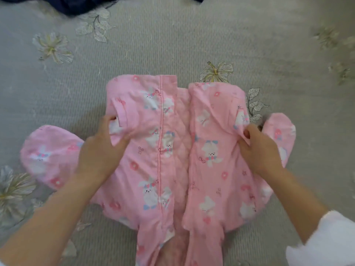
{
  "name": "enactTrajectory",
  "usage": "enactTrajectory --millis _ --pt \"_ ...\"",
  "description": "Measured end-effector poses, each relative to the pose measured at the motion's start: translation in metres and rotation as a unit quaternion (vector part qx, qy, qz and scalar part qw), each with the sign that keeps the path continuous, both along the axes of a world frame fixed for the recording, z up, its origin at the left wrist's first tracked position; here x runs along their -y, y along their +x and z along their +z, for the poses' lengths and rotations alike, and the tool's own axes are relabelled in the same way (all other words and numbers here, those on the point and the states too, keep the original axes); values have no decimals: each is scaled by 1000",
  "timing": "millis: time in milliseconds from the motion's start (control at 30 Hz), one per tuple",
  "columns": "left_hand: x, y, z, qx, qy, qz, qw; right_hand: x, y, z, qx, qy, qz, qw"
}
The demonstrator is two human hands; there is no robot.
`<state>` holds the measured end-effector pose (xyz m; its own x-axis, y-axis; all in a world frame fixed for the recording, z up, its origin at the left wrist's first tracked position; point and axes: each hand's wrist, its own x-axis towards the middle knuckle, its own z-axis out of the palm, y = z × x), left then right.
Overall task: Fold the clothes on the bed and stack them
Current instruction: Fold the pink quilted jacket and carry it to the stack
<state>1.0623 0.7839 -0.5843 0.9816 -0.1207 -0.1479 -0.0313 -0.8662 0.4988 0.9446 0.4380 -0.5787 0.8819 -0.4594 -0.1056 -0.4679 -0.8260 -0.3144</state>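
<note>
Looked early in the fold: pink quilted jacket lay open, front up, on grey bedspread, L hand gripping one front panel & R hand pinching the other, well apart; next prob. needed both sleeves folded in.

grey floral bed, pink jacket, navy garment

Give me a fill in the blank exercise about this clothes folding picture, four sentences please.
The garment is ___ with a bunny print.
It lies on a grey bedspread embroidered with ___.
Its front lies ___, showing quilted lining.
The left hand and right hand both have a grip on the ___.
Missing words: pink; flowers; open; garment.
</note>
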Motion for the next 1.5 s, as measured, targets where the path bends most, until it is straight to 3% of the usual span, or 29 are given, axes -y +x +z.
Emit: enactTrajectory --millis 100,167,233,333,400,500,667,800,867,1000,1067,1133,1233,1300,1367,1500 --pt "6 24 8 90 18 -11 996 8 -1 1 71 36 -87 993" --pt "22 34 -6 81 61 -22 995 10 11 -12 18 8 -70 997" --pt "40 25 -21 34 120 -37 991 -2 19 -25 -96 -70 -26 993" --pt "55 -20 -40 49 143 -118 982 -47 9 -36 -64 -59 24 996" --pt "59 -56 -44 35 116 -166 979 -84 -8 -42 -16 -13 41 999" --pt "58 -87 -51 -30 87 -212 973 -117 -25 -50 -61 45 28 997" --pt "64 -66 -57 16 -13 -136 991 -107 -11 -56 -56 149 18 987" --pt "70 -53 -51 -40 -50 -74 995 -109 -11 -38 63 258 9 964" --pt "70 -55 -51 -48 -74 -75 993 -109 -17 -41 62 265 57 961" --pt "70 -68 -48 -71 -132 -43 988 -106 -31 -58 -72 164 218 959" --pt "72 -71 -47 -110 -172 -29 979 -101 -30 -55 -71 200 224 951" --pt "77 -76 -49 -139 -174 -57 973 -90 -35 -46 7 294 157 943" --pt "99 -94 -60 -143 -58 -155 976 -48 -58 -34 176 295 -122 931" --pt "114 -107 -72 -141 23 -158 977 -8 -78 -33 218 244 -340 882" --pt "122 -115 -81 -109 80 -145 980 27 -93 -40 192 249 -483 818" --pt "125 -119 -91 -70 115 -137 981 55 -88 -42 163 454 -521 704"
